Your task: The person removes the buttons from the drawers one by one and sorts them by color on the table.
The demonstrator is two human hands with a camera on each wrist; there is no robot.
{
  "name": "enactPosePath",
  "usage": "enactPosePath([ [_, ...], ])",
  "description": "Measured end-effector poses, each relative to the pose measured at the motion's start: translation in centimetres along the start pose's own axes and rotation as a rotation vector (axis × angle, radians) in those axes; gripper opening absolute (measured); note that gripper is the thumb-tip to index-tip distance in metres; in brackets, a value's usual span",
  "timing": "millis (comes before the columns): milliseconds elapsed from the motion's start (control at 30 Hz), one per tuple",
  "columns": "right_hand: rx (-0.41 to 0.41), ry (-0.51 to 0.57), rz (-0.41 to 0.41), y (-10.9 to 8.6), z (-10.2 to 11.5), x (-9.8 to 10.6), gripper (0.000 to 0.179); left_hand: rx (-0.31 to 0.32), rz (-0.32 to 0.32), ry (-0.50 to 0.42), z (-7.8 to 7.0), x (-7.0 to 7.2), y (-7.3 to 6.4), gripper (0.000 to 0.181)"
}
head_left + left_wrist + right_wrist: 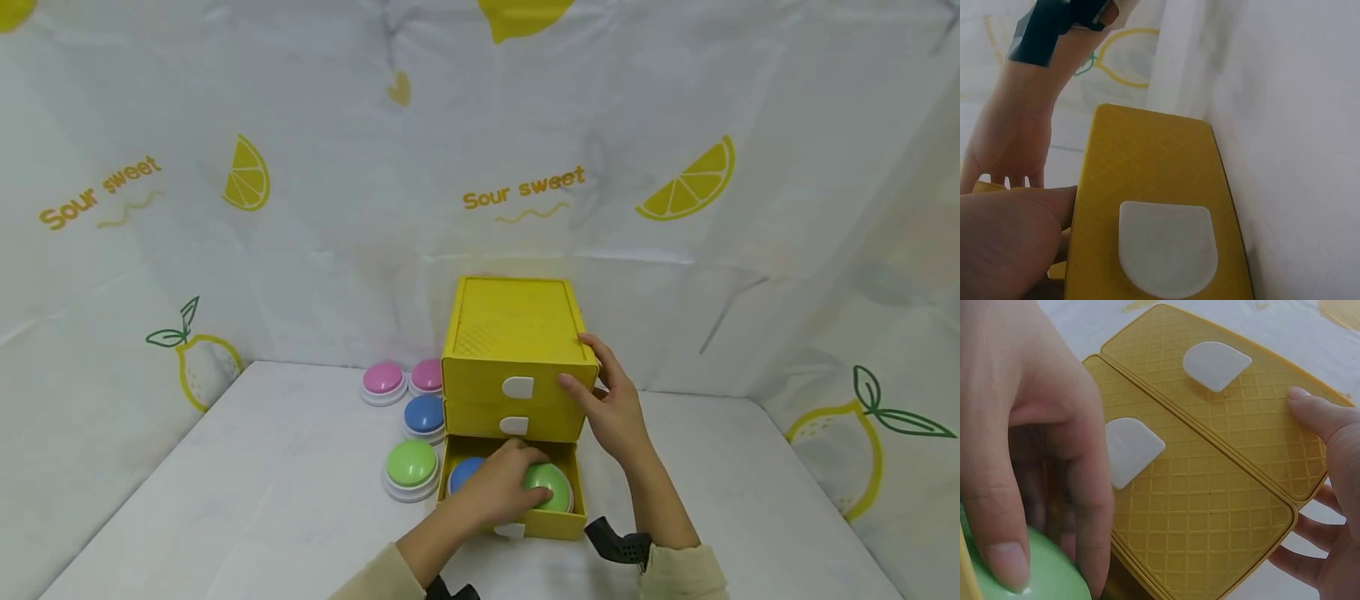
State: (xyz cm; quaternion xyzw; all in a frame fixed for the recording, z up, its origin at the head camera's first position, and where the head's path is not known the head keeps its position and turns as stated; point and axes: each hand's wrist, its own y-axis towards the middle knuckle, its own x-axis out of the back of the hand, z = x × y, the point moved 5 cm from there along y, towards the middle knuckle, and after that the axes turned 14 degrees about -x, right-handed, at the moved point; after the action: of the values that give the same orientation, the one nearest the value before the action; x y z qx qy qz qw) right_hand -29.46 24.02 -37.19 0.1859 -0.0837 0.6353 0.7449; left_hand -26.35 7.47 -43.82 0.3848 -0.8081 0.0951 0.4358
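A yellow three-drawer box (pixel 521 317) stands on the table with its bottom drawer (pixel 551 525) pulled out. Reaching into that drawer, my left hand (pixel 498 487) grips a domed green push button (pixel 550 485), thumb on the dome and fingers round its far side. A blue push button (pixel 463 473) sits in the drawer's left part, partly covered by the hand. My right hand (pixel 621 417) holds the box's upper right corner, its thumb (pixel 1319 415) on the top drawer's front and the other fingers along the side. White tabs (pixel 1216 365) mark the drawer fronts.
Left of the box on the white table (pixel 247 492) are two pink push buttons (pixel 382 379), a blue push button (pixel 424 414) and a green push button (pixel 412 464). A lemon-print cloth (pixel 337 250) hangs behind and at the sides.
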Motion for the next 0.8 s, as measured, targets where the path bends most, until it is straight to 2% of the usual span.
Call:
enactPosePath([
  [100,0.010,0.002,0.000,0.0,0.0,0.0,0.061,0.017,-0.023,-0.018,-0.1,0.0,-0.2,0.038],
  [200,0.015,-0.002,0.001,0.1,0.0,0.0,0.061,0.050,-0.057,-0.028,-0.1,0.0,-0.4,0.045],
  [433,0.012,-0.011,-0.002,0.1,0.1,0.0,0.062,0.066,-0.130,0.051,0.2,0.1,-0.7,0.058],
  [667,0.005,-0.013,0.000,0.0,0.0,0.0,0.062,0.043,-0.173,-0.106,0.4,0.1,-0.9,0.062],
  [800,0.003,-0.013,0.000,-0.1,-0.1,-0.1,0.062,0.026,-0.254,-0.169,0.3,0.8,-1.4,0.060],
])
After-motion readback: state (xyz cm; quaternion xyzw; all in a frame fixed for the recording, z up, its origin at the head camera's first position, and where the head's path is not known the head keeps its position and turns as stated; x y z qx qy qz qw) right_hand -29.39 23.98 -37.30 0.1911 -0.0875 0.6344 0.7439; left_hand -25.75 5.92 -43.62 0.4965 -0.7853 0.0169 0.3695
